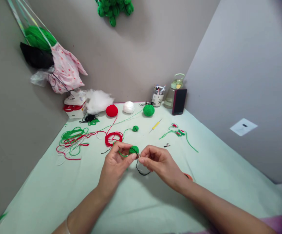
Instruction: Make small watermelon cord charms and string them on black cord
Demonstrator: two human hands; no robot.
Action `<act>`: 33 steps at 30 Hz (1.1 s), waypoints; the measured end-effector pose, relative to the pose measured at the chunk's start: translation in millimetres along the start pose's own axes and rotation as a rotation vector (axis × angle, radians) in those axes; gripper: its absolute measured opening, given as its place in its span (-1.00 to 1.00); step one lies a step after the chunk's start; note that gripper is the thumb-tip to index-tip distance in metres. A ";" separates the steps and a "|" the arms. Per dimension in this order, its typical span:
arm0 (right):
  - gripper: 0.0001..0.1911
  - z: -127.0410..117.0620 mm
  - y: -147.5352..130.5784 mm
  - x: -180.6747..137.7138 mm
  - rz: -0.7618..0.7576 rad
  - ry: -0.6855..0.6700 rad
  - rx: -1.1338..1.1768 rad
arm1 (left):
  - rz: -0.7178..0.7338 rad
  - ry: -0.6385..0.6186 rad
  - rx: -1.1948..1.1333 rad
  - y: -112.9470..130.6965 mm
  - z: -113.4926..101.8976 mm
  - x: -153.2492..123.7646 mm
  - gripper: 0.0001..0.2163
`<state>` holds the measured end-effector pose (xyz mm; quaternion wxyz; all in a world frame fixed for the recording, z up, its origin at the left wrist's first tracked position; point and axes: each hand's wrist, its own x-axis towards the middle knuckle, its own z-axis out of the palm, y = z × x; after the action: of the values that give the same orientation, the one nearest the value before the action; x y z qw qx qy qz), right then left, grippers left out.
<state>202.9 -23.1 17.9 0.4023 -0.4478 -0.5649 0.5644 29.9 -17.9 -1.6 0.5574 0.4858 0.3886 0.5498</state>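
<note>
my left hand (pixel 117 164) clasps a green ball (pixel 133 150) in its fingers; my right hand (pixel 156 161) pinches black thread (pixel 142 172). on the bench (pixel 204 182), a cup (pixel 157 99) holds pens (pixel 159 88).

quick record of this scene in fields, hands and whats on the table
surface: pale green cloth on a table in a wall corner
left hand: pinches a small green crocheted piece
right hand: pinches a black thread that loops down below the piece
yarn balls: red yarn ball, white yarn ball, green yarn ball, in a row at the back
loose yarn: red and green tangle, left of the hands
tool: yellow-handled hook, lying untouched
back corner: cup of pens, bottle, phone leaning upright
</note>
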 end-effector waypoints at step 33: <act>-0.87 -22.2 -5.9 4.9 -0.295 0.048 -0.458 | -0.033 -0.152 0.173 -9.6 4.9 -0.2 -0.85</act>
<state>222.6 -12.0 24.4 0.3819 -0.4531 -0.7272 0.3464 36.9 -18.0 -9.9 0.5502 0.5659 0.3994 0.4664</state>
